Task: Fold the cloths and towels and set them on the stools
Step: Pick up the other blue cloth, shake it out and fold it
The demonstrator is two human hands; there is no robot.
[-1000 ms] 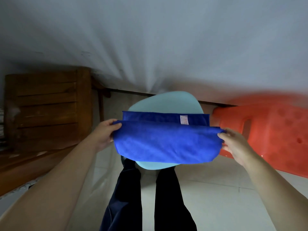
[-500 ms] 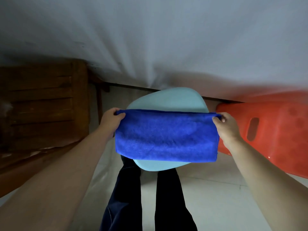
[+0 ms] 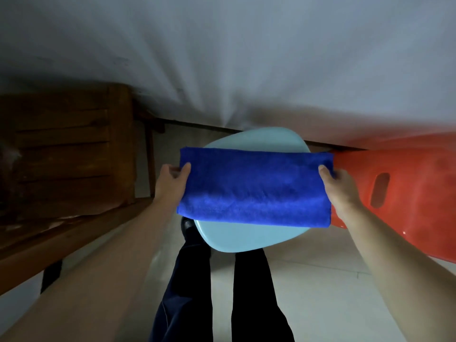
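Note:
A folded blue cloth lies as a wide rectangle across the light blue stool in the middle of the view. My left hand pinches the cloth's left edge, thumb on top. At the opposite side my right hand grips the right edge, thumb over the fabric. The cloth's ends overhang the seat on both sides. An orange-red plastic stool with a handle slot stands just to the right, touching the cloth's right end.
A dark wooden slatted chair stands at the left against the white wall. My legs in dark trousers stand on the pale tiled floor in front of the light blue stool.
The near half of the cloth has been folded over the far half, hiding the white label. Both hands then slid down the side edges as the cloth settled on the stool.

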